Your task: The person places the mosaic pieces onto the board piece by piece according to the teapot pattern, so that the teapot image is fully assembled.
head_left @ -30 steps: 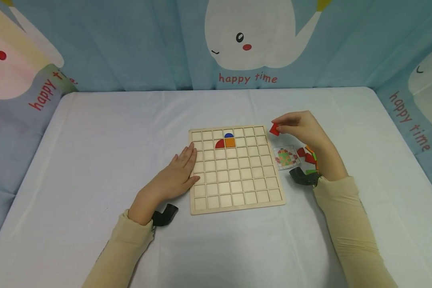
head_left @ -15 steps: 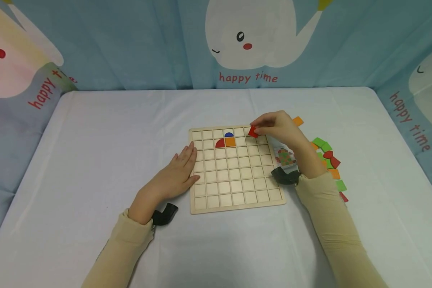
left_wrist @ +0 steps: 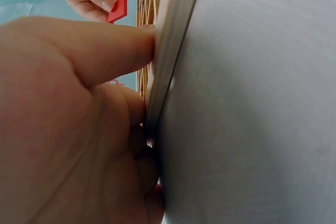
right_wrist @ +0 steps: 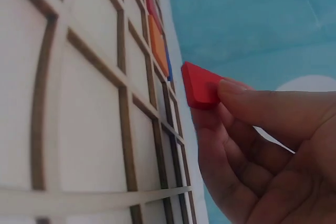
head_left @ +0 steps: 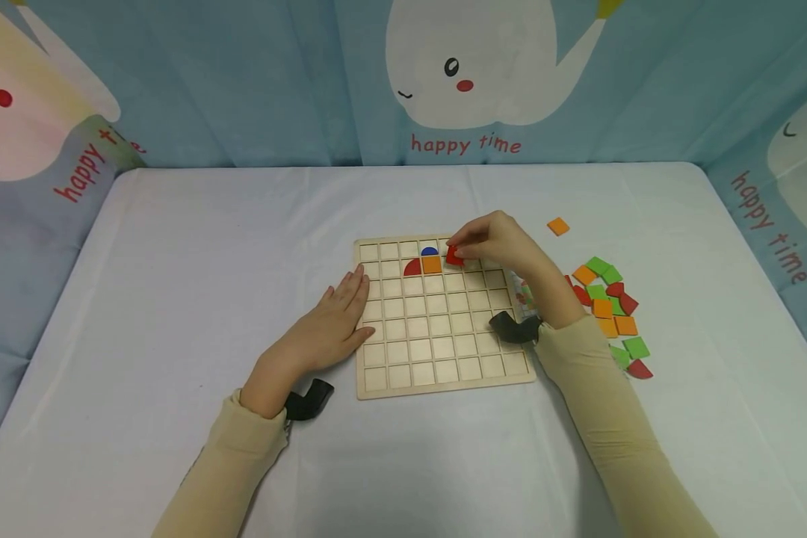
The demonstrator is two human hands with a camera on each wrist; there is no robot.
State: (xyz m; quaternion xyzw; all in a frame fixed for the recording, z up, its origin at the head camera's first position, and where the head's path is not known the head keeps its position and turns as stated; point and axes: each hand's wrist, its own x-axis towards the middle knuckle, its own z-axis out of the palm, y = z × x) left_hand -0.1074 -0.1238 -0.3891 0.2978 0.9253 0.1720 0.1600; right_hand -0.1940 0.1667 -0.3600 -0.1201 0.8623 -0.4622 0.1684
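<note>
Red tile [head_left: 454, 255] up in the right hand [head_left: 501, 239], hanging just above the board [head_left: 444, 349]!
The right grip is clamped on it, thumb and fingertips pinching, over the board's far rows, where a blue piece [head_left: 430, 252], an orange square [head_left: 432, 264] and a red quarter [head_left: 413, 267] sit. The left hand [head_left: 332, 325] touches the board's left edge, thumb apart from straight fingers. Right of the board, a half-hidden card [head_left: 521, 293] and loose pieces [head_left: 602, 308] lie on the surface [head_left: 141, 299].

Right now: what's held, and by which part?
Flat red tile, pinched in the right-hand grip at its end facing away from the square wooden grid board. Left-hand grip only rests on the board's edge.
</note>
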